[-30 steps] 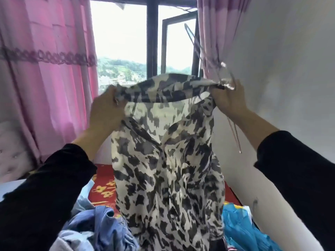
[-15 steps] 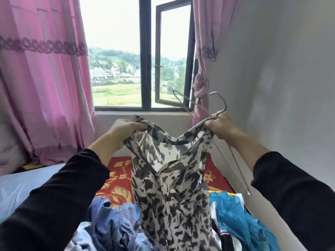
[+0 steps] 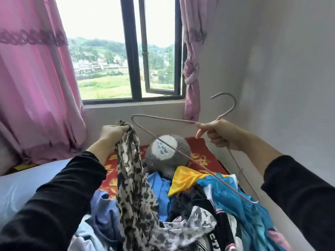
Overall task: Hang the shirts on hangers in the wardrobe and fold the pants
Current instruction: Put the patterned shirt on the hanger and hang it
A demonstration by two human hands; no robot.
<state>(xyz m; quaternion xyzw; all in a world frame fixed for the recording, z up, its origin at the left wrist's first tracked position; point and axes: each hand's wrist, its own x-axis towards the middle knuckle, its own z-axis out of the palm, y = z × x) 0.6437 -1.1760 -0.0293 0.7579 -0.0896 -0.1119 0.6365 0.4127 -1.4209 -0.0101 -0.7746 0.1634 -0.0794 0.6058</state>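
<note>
Head: shirt (image 3: 132,178), hanger (image 3: 225,114) gripped; garment lettering (image 3: 213,239) unreadable.

Daylight comes in through the window (image 3: 101,51), the only light source in view, and the sky there is blown out to plain white. The pink curtains (image 3: 36,91) glow where the light passes through them. The wall (image 3: 282,73) on the right is softly and evenly lit, with faint, diffuse shadows. The black sleeves (image 3: 54,205) read as near-featureless dark. The wide lens bows straight lines toward the edges, and the pile of clothes (image 3: 190,205) looks slightly smeared.
</note>
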